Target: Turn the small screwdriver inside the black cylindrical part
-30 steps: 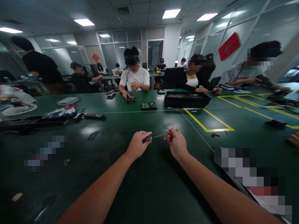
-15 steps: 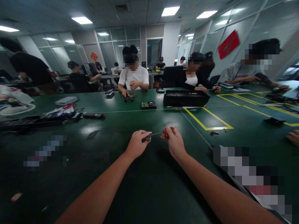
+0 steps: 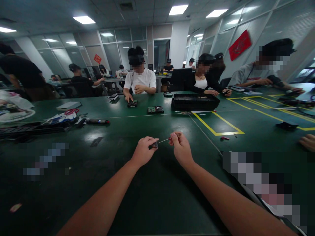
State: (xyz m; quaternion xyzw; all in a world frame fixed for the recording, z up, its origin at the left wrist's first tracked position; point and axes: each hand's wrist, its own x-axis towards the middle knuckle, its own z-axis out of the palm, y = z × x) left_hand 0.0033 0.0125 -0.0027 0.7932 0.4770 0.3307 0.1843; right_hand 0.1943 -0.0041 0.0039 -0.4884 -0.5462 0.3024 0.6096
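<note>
Above the green table, my left hand is closed round a small dark cylinder with a shiny end. From that end a thin metal shaft runs to the right, up to my right hand. The fingers of my right hand are pinched on a small red piece at the shaft's far end; most of it is hidden by the fingers. Both hands are off the table top, a short way apart.
Ahead lie a green circuit board device, a long black case and a dark pen-like tool. Small red bits lie to the right. Several people sit across the table; a person's hand rests at the right edge.
The view has shifted slightly. My right hand's fingers have turned a little around the red piece, and the shaft between my hands shows more clearly. My left hand keeps its grip.
</note>
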